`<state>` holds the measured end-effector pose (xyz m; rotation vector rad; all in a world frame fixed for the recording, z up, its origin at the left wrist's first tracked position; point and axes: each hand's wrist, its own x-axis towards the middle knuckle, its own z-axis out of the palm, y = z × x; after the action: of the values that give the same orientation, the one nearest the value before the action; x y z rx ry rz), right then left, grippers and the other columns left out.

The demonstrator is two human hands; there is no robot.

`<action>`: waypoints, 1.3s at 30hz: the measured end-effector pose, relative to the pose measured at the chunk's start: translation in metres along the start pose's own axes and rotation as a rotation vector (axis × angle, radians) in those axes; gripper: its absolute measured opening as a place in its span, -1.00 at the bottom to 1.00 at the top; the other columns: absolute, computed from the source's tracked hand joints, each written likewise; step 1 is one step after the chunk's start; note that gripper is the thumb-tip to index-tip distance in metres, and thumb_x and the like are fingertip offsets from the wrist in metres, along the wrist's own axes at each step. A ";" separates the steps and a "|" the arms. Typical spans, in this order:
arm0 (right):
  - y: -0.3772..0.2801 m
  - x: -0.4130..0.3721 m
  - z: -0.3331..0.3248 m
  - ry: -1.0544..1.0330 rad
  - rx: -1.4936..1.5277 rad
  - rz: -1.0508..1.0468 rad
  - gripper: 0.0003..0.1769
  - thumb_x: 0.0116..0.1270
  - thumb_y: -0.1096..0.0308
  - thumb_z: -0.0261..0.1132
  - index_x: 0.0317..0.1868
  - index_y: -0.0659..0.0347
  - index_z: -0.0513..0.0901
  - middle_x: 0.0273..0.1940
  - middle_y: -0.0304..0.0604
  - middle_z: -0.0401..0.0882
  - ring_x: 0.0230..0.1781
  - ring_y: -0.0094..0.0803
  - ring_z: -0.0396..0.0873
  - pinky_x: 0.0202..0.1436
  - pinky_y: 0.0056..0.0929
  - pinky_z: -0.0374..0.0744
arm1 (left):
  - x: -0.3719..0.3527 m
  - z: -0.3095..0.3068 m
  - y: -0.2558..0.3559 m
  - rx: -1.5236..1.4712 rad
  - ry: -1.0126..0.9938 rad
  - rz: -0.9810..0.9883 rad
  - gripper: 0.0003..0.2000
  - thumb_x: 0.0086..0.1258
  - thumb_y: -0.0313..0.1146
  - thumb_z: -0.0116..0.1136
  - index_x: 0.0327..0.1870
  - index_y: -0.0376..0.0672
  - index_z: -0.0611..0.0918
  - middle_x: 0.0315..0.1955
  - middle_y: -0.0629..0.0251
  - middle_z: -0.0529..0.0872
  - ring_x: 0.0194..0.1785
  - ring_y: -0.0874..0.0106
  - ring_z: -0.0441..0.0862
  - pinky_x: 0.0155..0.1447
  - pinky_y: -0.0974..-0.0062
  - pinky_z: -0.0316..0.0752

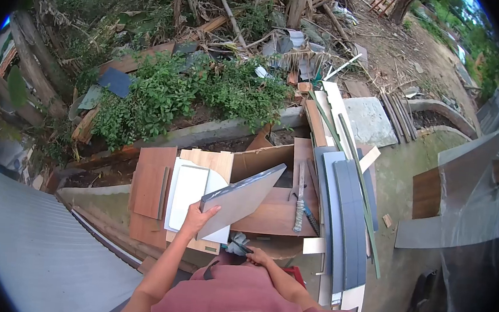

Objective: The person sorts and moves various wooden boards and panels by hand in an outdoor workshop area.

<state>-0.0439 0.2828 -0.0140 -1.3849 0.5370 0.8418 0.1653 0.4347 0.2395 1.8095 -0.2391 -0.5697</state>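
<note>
My left hand (198, 219) is closed on the left edge of a flat grey board (240, 202), its fingers behind and thumb in front. The board is tilted up, with a dark upper edge. Close to my waist, my right hand (258, 256) is closed around a thin dark thing whose kind I cannot make out. A crumpled pale grey cloth or wad (238, 243) is right by it. A long-bladed tool with a wrapped handle (299, 210) rests on a brown panel (265, 213), beside a blue-and-black hand tool (311, 219).
White panels (188, 189) and reddish-brown boards (150, 183) lie to the left. Long grey-blue strips (344, 216) are stacked on the right. Plastic sheeting (475, 191) covers boards farther right. Corrugated metal (49, 240) slopes at lower left; bushes (149, 95) grow behind a low kerb.
</note>
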 end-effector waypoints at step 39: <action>-0.054 -0.076 0.013 0.378 -0.226 0.113 -0.46 0.22 0.32 0.17 0.25 0.10 0.37 -0.51 -0.21 0.54 -0.63 -0.56 0.44 -0.60 -0.55 0.43 | -0.096 -0.356 -0.242 -1.353 1.171 0.188 -0.35 0.28 -0.01 0.17 0.30 -0.17 0.28 0.26 0.24 0.34 0.29 0.22 0.26 0.34 0.15 0.20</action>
<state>-0.0496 0.2816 0.0798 -1.7495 0.8365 0.7499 0.2294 0.8524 0.1139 0.5342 0.6456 0.4783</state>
